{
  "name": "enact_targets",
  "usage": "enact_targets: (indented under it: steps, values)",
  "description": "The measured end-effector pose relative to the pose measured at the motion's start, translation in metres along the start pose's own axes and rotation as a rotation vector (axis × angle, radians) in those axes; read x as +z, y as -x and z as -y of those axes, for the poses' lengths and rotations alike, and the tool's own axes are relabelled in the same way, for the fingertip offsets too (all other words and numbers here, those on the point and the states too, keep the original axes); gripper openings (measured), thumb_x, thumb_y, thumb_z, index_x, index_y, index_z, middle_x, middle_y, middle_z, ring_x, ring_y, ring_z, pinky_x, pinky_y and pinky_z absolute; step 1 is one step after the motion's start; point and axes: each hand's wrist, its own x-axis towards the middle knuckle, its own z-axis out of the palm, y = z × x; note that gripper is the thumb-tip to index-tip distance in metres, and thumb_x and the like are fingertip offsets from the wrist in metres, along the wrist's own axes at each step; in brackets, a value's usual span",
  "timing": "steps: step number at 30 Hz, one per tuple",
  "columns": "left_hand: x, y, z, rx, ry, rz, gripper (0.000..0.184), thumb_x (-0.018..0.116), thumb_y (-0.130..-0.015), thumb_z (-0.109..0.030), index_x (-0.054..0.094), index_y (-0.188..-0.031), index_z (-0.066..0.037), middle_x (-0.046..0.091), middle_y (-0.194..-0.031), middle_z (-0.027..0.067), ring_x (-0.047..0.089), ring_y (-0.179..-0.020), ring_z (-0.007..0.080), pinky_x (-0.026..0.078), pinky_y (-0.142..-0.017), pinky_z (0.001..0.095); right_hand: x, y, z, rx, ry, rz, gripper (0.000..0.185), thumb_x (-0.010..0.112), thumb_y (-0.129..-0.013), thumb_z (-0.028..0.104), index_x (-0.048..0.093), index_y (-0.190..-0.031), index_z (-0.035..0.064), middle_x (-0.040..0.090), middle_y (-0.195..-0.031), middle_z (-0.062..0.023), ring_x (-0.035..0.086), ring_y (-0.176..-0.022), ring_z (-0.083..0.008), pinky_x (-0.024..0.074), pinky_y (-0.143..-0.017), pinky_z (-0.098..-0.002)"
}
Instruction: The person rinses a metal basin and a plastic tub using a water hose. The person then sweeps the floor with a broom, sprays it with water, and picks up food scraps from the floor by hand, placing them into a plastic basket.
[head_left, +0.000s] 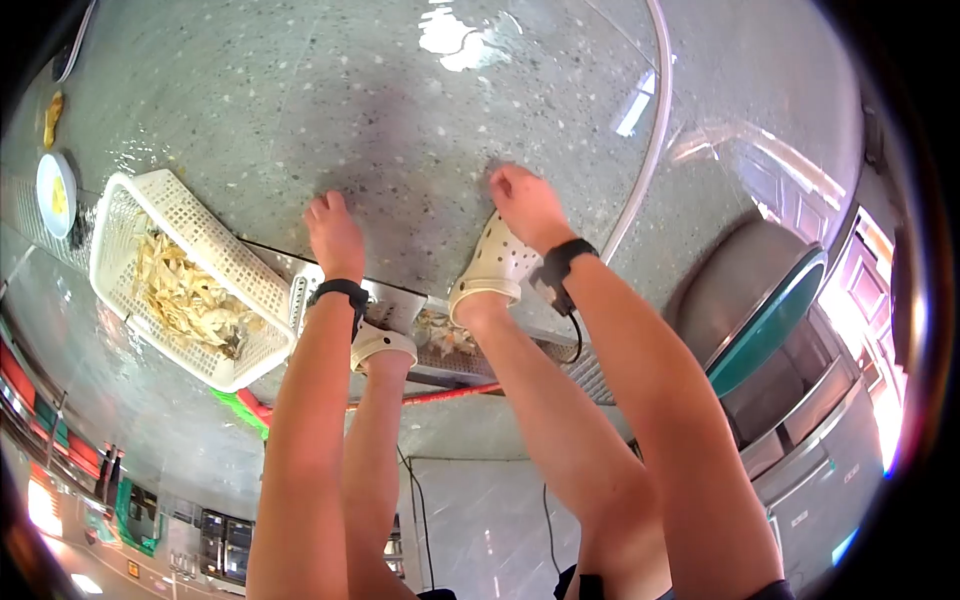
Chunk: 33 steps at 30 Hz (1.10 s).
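Note:
My left hand [336,238] hangs over the wet grey floor [420,150], fingers curled, with nothing visible in it. My right hand [531,208] is loosely closed above the front of one cream clog [497,250]; nothing shows in its fingers. Below my left wrist is the other cream clog [382,346], partly covered by the arm. Left of that hand stands a white perforated plastic basket [215,235], tilted, with pale brown papery peelings [185,290] inside. Between my feet an open floor drain [445,335] holds scraps, beside a perforated metal cover [397,303].
A pale hose [655,130] curves across the floor at right. Beyond it a large metal basin [735,290] leans beside a green round tub [770,330]. At far left sits a white bowl [56,195] with something yellow. A red pole [440,396] lies behind my feet.

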Motion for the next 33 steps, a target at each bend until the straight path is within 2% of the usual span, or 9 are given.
enact_targets:
  steps: [10, 14, 19, 23, 26, 29, 30, 31, 33]
  values:
    - [-0.005, 0.003, 0.001, 0.004, 0.172, -0.072, 0.015, 0.053, -0.080, -0.001, 0.050, -0.093, -0.005, 0.052, -0.097, 0.0166, 0.054, -0.093, 0.0389, 0.048, -0.081, 0.0444, 0.015, 0.016, 0.016, -0.053, 0.137, 0.001, 0.012, 0.053, -0.084, 0.014, 0.058, -0.091, 0.0052, 0.062, -0.097, -0.0173, 0.059, -0.090, -0.0379, 0.0495, -0.077, -0.0450]
    - [-0.017, 0.014, 0.012, -0.008, 0.322, 0.078, 0.020, 0.052, -0.079, -0.001, 0.055, -0.099, -0.005, 0.054, -0.096, 0.0168, 0.053, -0.094, 0.0394, 0.045, -0.082, 0.0450, 0.014, 0.026, 0.037, -0.112, 0.205, 0.045, 0.017, 0.055, -0.082, 0.013, 0.058, -0.095, 0.0019, 0.061, -0.097, -0.0208, 0.059, -0.091, -0.0400, 0.0495, -0.081, -0.0460]
    - [-0.069, 0.045, -0.003, -0.090, 0.593, 0.204, 0.017, 0.051, -0.087, -0.014, 0.056, -0.098, -0.003, 0.063, -0.076, 0.0224, 0.061, -0.074, 0.0427, 0.048, -0.064, 0.0479, 0.031, 0.038, 0.067, -0.169, 0.053, 0.102, 0.031, 0.055, -0.081, 0.013, 0.058, -0.109, -0.0004, 0.061, -0.102, -0.0255, 0.058, -0.096, -0.0421, 0.0482, -0.086, -0.0465]
    - [-0.113, 0.059, -0.011, -0.121, 0.675, 0.315, 0.020, 0.053, -0.087, -0.017, 0.059, -0.101, -0.004, 0.065, -0.078, 0.0197, 0.063, -0.074, 0.0387, 0.049, -0.065, 0.0445, 0.019, 0.044, 0.085, -0.051, 0.075, 0.098, 0.037, 0.055, -0.083, 0.020, 0.055, -0.114, -0.0017, 0.061, -0.103, -0.0262, 0.058, -0.099, -0.0406, 0.0466, -0.089, -0.0459]
    - [-0.124, 0.050, -0.010, -0.141, 0.700, 0.355, 0.019, 0.054, -0.087, -0.019, 0.060, -0.098, -0.004, 0.066, -0.078, 0.0170, 0.065, -0.073, 0.0348, 0.050, -0.066, 0.0421, -0.019, 0.011, 0.050, 0.134, 0.403, 0.002, 0.040, 0.058, -0.082, 0.023, 0.052, -0.112, -0.0024, 0.059, -0.108, -0.0242, 0.057, -0.102, -0.0388, 0.0467, -0.088, -0.0447]
    - [-0.097, 0.030, 0.001, -0.121, 0.678, 0.305, 0.021, 0.054, -0.087, -0.019, 0.060, -0.100, -0.004, 0.066, -0.080, 0.0176, 0.065, -0.076, 0.0351, 0.050, -0.068, 0.0415, -0.065, -0.041, -0.029, 0.225, 0.609, -0.535, 0.049, 0.063, -0.078, 0.031, 0.049, -0.111, -0.0032, 0.052, -0.117, -0.0214, 0.050, -0.110, -0.0380, 0.0440, -0.089, -0.0461]
    - [-0.097, 0.019, 0.003, -0.122, 0.624, 0.314, 0.021, 0.054, -0.087, -0.019, 0.061, -0.101, -0.005, 0.066, -0.082, 0.0180, 0.065, -0.077, 0.0353, 0.050, -0.069, 0.0413, -0.103, -0.043, -0.014, 0.336, 0.706, -0.499, 0.059, 0.063, -0.077, 0.032, 0.045, -0.119, -0.0053, 0.051, -0.118, -0.0225, 0.050, -0.109, -0.0374, 0.0413, -0.095, -0.0456]
    - [-0.090, 0.011, 0.002, -0.126, 0.566, 0.323, 0.022, 0.054, -0.087, -0.019, 0.061, -0.102, -0.005, 0.066, -0.083, 0.0184, 0.065, -0.078, 0.0354, 0.050, -0.069, 0.0411, -0.109, -0.061, -0.066, 0.327, 0.849, -0.702, 0.068, 0.062, -0.077, 0.032, 0.039, -0.128, -0.0069, 0.047, -0.124, -0.0263, 0.047, -0.114, -0.0389, 0.0385, -0.099, -0.0449]
    - [-0.061, -0.002, 0.002, -0.148, 0.720, 0.280, 0.022, 0.054, -0.087, -0.019, 0.061, -0.103, -0.005, 0.066, -0.086, 0.0194, 0.064, -0.081, 0.0365, 0.050, -0.071, 0.0414, -0.146, -0.079, -0.113, 0.504, 0.572, -0.652, 0.072, 0.062, -0.079, 0.036, 0.036, -0.129, -0.0091, 0.049, -0.123, -0.0307, 0.047, -0.117, -0.0428, 0.0389, -0.100, -0.0459]
